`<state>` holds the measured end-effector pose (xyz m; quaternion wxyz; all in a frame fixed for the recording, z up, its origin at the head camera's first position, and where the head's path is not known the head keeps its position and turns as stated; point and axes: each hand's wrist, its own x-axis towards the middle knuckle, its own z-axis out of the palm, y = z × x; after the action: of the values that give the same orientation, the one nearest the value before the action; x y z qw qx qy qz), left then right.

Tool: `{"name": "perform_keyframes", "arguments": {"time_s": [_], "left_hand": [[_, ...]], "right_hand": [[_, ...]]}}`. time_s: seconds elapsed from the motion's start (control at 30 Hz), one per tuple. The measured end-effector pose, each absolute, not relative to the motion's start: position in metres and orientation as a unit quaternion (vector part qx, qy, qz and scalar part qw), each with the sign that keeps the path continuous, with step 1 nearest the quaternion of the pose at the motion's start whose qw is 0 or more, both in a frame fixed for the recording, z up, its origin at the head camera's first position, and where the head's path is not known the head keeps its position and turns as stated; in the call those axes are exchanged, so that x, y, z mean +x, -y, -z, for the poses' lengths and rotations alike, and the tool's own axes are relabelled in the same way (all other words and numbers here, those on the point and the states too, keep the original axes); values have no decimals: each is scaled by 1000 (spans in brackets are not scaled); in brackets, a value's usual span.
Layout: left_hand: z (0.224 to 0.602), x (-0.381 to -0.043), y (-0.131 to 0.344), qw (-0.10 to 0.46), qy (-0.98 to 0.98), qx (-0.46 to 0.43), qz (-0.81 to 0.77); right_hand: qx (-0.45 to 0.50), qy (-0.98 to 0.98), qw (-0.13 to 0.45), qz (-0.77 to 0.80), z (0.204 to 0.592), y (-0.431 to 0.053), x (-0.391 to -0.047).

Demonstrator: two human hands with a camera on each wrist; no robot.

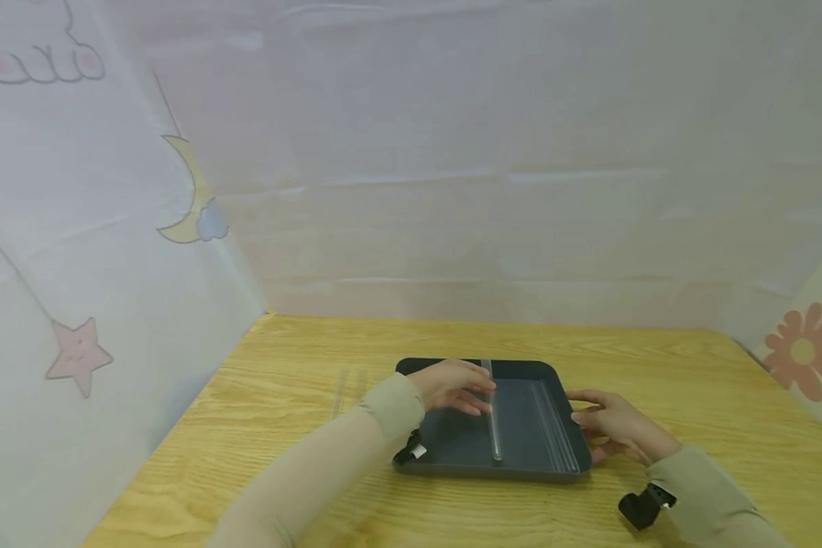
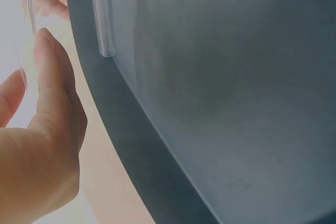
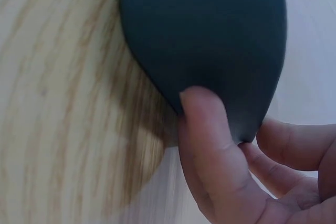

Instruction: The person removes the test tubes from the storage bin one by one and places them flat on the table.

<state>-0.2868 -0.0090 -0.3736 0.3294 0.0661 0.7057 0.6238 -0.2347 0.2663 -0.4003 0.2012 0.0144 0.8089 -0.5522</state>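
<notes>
My left hand (image 1: 452,387) is over the dark grey tray (image 1: 493,475), pinching a clear plastic tube (image 1: 496,438) between thumb and fingers. The tube slants across the middle of the tray in the head view. In the left wrist view the left hand (image 2: 52,129) shows the tube's thin outline between the fingertips. My right hand (image 1: 619,426) grips the tray's right side, and in the right wrist view its thumb (image 3: 207,129) presses the outer wall. Several clear tubes (image 1: 555,430) lie side by side inside the tray along its right wall.
On the wooden table (image 1: 246,426), left of the tray, lie more clear tubes (image 1: 339,392), partly behind the left forearm. A pale sheet wall (image 1: 452,228) with printed figures stands behind and at the sides. Black wrist cameras (image 1: 647,506) are strapped to the sleeves.
</notes>
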Motion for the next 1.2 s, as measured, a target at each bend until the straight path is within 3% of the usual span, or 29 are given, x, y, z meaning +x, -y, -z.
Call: {"name": "perform_keyframes", "arguments": {"time_s": [1.2], "left_hand": [[365,-279,63,305,-707,63,-635]], "right_hand": [[25,-805,193,560,402,-267,-237]]}}
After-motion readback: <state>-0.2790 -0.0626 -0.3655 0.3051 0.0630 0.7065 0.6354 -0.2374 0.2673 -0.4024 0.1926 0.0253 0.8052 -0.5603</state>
